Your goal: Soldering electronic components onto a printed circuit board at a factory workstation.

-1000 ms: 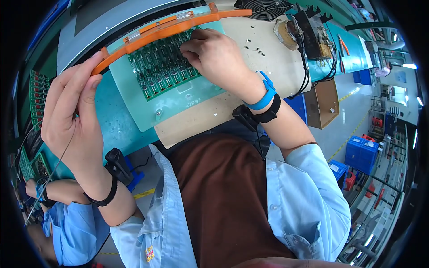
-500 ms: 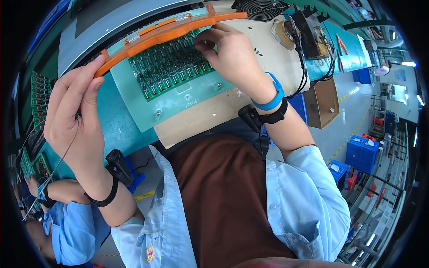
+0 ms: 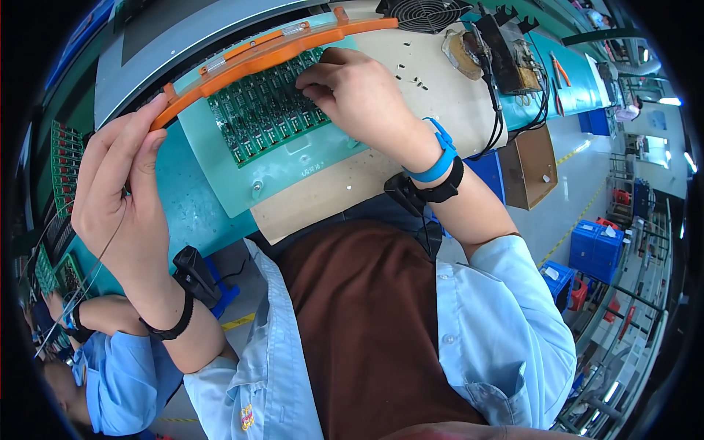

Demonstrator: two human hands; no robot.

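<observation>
My left hand [image 3: 121,191] grips the left end of a long orange bar [image 3: 275,57] between thumb and fingers. The bar is tilted up along the far side of a pale green fixture plate [image 3: 209,165]. On that plate lies a green circuit board panel [image 3: 257,121] with rows of small components. My right hand [image 3: 359,99] is over the panel's right part, thumb and fingers pinched together. Whatever sits between those fingertips is hidden. Several tiny dark parts [image 3: 414,79] lie loose on the brown sheet [image 3: 323,202] to the right.
A round fan grille [image 3: 429,15] and a dark device with cables [image 3: 510,55] stand at the far right, near orange-handled pliers [image 3: 562,72]. A cardboard box [image 3: 532,169] is below the bench. At left, a co-worker's arm [image 3: 110,315] reaches toward other boards.
My right hand has shifted left and slightly toward me over the panel, still pinched. My left hand keeps its grip on the orange bar, which is almost unmoved.
</observation>
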